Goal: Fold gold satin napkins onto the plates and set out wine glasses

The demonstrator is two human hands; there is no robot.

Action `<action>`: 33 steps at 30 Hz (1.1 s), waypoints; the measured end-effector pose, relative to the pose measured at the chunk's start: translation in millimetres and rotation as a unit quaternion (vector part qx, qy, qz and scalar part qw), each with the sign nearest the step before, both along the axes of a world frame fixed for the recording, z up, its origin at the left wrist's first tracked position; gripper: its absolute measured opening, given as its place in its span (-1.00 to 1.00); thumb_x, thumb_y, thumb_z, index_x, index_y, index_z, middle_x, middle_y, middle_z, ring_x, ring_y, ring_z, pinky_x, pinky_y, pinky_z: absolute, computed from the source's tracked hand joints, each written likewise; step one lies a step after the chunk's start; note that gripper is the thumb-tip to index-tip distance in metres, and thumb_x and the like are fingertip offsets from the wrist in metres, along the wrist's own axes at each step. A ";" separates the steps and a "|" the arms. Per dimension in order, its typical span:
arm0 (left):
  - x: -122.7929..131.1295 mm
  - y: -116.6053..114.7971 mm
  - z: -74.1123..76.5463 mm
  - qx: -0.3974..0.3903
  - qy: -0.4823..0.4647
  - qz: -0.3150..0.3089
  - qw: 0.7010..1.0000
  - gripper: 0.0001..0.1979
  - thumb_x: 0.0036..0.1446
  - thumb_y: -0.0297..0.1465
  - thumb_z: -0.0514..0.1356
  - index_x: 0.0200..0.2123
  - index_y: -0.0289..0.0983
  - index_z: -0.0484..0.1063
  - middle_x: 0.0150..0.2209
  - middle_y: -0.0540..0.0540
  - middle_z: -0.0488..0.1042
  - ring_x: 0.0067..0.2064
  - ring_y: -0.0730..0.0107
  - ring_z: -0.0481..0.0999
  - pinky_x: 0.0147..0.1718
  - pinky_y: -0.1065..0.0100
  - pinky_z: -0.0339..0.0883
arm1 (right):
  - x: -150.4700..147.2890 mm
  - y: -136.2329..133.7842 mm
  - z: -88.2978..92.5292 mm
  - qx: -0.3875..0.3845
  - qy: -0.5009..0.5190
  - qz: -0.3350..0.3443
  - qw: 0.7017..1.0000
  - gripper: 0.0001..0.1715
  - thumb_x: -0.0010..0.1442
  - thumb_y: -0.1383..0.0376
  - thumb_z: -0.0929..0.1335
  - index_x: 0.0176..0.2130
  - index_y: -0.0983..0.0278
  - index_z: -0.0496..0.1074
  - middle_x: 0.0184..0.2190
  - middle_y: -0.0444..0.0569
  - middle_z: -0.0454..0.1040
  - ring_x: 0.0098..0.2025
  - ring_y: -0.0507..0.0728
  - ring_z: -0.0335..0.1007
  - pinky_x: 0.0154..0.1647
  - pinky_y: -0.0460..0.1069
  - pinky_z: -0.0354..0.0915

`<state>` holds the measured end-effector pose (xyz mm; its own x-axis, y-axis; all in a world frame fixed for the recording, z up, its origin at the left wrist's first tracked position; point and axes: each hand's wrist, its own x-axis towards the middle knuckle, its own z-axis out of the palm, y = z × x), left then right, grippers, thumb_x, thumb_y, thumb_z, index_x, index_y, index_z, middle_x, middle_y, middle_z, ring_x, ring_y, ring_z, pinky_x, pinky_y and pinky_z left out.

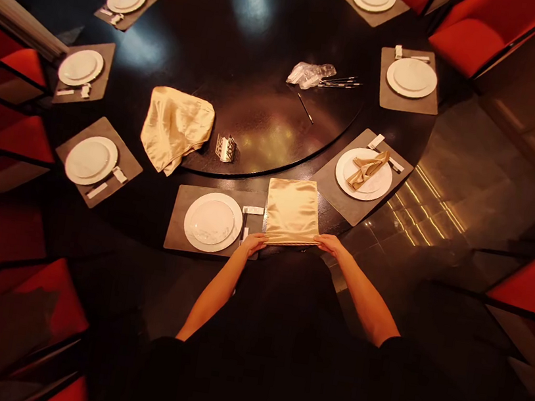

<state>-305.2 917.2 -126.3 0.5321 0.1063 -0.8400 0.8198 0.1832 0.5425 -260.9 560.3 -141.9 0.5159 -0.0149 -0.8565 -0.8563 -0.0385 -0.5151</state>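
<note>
Item: one gold satin napkin [292, 212], folded into a flat rectangle, lying at the near edge of a round dark bench [147, 207], just right of the nearest place setting.

Left hand [254, 244]: closed on the napkin's near left corner, with the chopsticks [244, 225] just beside it. Right hand [330, 244]: closed on the near right corner. Forearms bare, sleeves dark.

Adjacent: a grey place mat [180, 215] carrying a white plate [188, 219]. The napkin's far right edge is close to a second grey place mat [342, 201], whose white plate [346, 172] bears a pleated gold napkin [368, 169].

Also present: a crumpled gold napkin [175, 129] left of centre, a small metal holder [226, 148] beside it, and a clear plastic bag [309, 75] with a bundle of chopsticks [338, 81] at upper centre.

Handling note: satin slips readily, so an even pinch at both corners, with the edges kept square, seems best.
</note>
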 end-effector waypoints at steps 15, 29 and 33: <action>89.1 6.6 72.3 0.123 -0.437 -0.074 0.888 -0.84 0.20 -0.31 0.42 -0.17 -0.22 0.64 0.24 -0.20 0.54 0.23 0.14 0.53 0.16 0.23 0.49 | 85.9 -17.2 54.6 -0.014 -0.349 0.007 0.937 -0.36 -0.10 -0.16 0.65 -0.30 0.25 0.54 -0.21 -0.02 0.64 -0.05 0.19 0.55 0.08 0.03 0.47; 7.3 -15.8 20.0 0.038 -0.034 -0.004 0.999 -0.69 0.04 -0.47 0.51 -0.31 -0.26 0.41 -0.31 -0.06 0.55 -0.26 0.40 0.59 -0.11 0.30 0.58 | -0.6 11.2 1.6 -0.042 -0.001 -0.048 0.998 -0.61 0.05 0.16 0.65 -0.31 0.29 0.51 -0.39 -0.07 0.60 -0.35 0.05 0.56 -0.27 -0.08 0.56; 6.0 -19.1 17.0 0.018 -0.022 0.003 1.000 -0.71 0.16 -0.41 0.49 -0.28 -0.27 0.40 -0.31 -0.08 0.58 -0.27 0.43 0.59 -0.11 0.33 0.57 | -6.2 13.0 -6.3 -0.051 -0.001 -0.068 0.996 -0.69 0.17 0.23 0.61 -0.34 0.29 0.48 -0.45 -0.15 0.53 -0.46 -0.06 0.46 -0.38 -0.20 0.53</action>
<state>-299.2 898.1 -109.3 0.5676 0.1401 -0.8113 0.7941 0.1671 0.5844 -267.1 573.3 -148.2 0.5044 -0.1717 -0.8462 -0.8565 0.0246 -0.5155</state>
